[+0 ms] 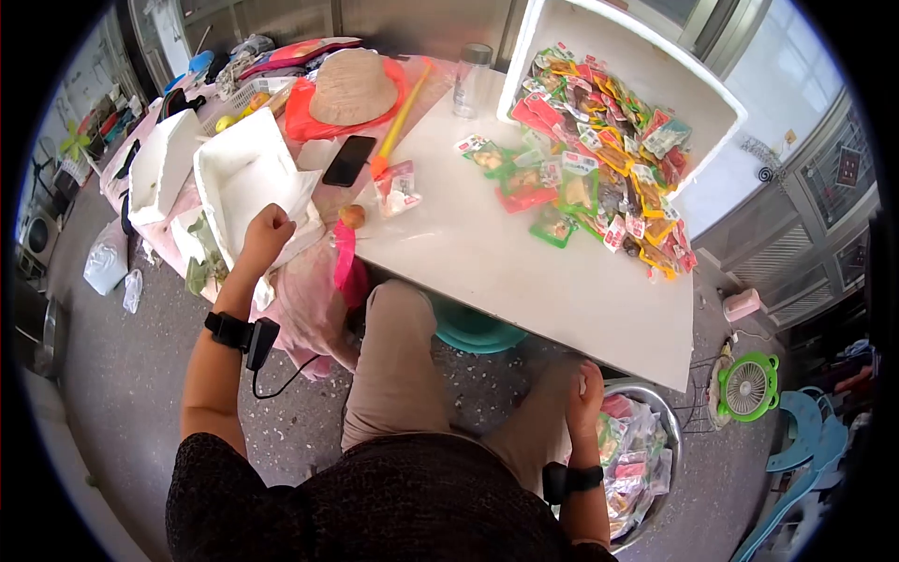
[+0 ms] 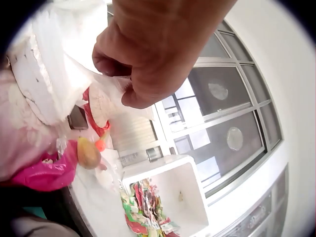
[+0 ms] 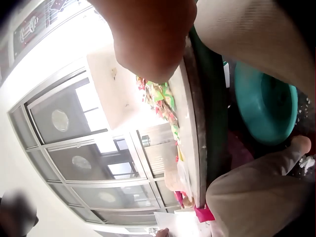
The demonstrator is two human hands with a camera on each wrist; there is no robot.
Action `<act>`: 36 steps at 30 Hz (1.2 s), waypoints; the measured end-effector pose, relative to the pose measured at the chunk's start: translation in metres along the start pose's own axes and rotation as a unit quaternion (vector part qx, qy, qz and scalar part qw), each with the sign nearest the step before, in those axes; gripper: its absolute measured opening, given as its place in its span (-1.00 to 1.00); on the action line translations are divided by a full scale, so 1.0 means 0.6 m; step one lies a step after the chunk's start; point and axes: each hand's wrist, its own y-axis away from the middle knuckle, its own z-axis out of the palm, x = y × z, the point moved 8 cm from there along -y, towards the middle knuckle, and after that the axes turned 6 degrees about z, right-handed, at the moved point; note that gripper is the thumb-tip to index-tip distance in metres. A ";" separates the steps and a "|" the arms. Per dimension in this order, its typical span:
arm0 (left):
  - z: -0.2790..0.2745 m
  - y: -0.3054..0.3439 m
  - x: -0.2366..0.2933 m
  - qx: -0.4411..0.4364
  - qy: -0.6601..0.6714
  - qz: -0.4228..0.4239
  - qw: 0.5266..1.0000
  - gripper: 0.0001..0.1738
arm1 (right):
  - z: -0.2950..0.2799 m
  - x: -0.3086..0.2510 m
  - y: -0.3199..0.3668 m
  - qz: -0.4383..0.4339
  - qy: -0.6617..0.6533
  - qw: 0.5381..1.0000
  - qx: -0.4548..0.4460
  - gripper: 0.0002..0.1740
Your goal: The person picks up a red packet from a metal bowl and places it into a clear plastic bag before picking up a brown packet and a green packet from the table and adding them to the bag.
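My left hand [image 1: 268, 234] is raised over the white foam tray [image 1: 234, 155] at the left of the table. In the left wrist view, its thumb and curled fingers pinch a thin, translucent plastic sheet [image 2: 112, 85]. My right hand [image 1: 586, 398] is low beside my right thigh, near the table's front edge, above the rim of a metal basin [image 1: 676, 440] full of small packets [image 1: 632, 459]. Its fingers are loosely curled with nothing visible in them; the right wrist view shows mostly the back of this hand [image 3: 153, 44].
A large foam box [image 1: 716, 103] lies on its side, spilling colourful snack packets [image 1: 599, 178] onto the white table [image 1: 449, 262]. A phone [image 1: 350, 161], hat [image 1: 354, 89], yellow stick [image 1: 405, 112] and clear jar [image 1: 472, 80] lie farther back. Below are a teal basin [image 1: 478, 332] and green fan [image 1: 749, 386].
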 end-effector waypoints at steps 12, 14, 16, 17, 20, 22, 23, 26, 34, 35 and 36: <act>0.384 0.181 0.253 -0.228 0.165 0.104 0.954 -0.81 | 0.209 -0.152 -0.102 0.194 -0.418 0.867 -0.192 -0.74; 0.423 0.187 0.254 -0.230 0.201 0.107 0.946 -0.81 | 0.231 -0.150 -0.109 0.241 -0.448 0.829 -0.235 -0.83; 0.433 0.185 0.258 -0.254 0.257 0.057 0.931 -0.80 | 0.239 -0.141 -0.112 0.290 -0.485 0.788 -0.244 -0.88; 0.439 0.185 0.256 -0.273 0.291 0.006 0.917 -0.79 | 0.240 -0.133 -0.113 0.315 -0.509 0.767 -0.231 -0.90; 0.458 0.164 0.232 -0.227 0.398 -0.032 0.888 -0.78 | 0.239 -0.098 -0.123 0.351 -0.496 0.764 -0.219 -0.87; 0.450 0.145 0.236 -0.176 0.393 0.002 0.903 -0.79 | 0.230 -0.081 -0.135 0.354 -0.448 0.786 -0.240 -0.84; 0.446 0.136 0.242 -0.157 0.351 0.029 0.922 -0.80 | 0.226 -0.078 -0.142 0.350 -0.417 0.798 -0.260 -0.84; 0.424 0.129 0.302 -0.108 0.130 0.225 0.960 -0.88 | 0.218 -0.063 -0.168 0.303 -0.340 0.818 -0.350 -0.77; 0.472 0.150 0.313 -0.035 -0.006 0.367 0.930 -0.94 | 0.225 0.104 -0.355 0.186 -0.146 0.964 -0.123 -0.63; 0.472 0.150 0.312 -0.029 -0.002 0.371 0.928 -0.94 | 0.233 0.106 -0.363 0.217 -0.195 0.948 -0.129 -0.62; 0.471 0.150 0.312 -0.023 0.002 0.376 0.926 -0.93 | 0.240 0.105 -0.370 0.247 -0.244 0.928 -0.134 -0.61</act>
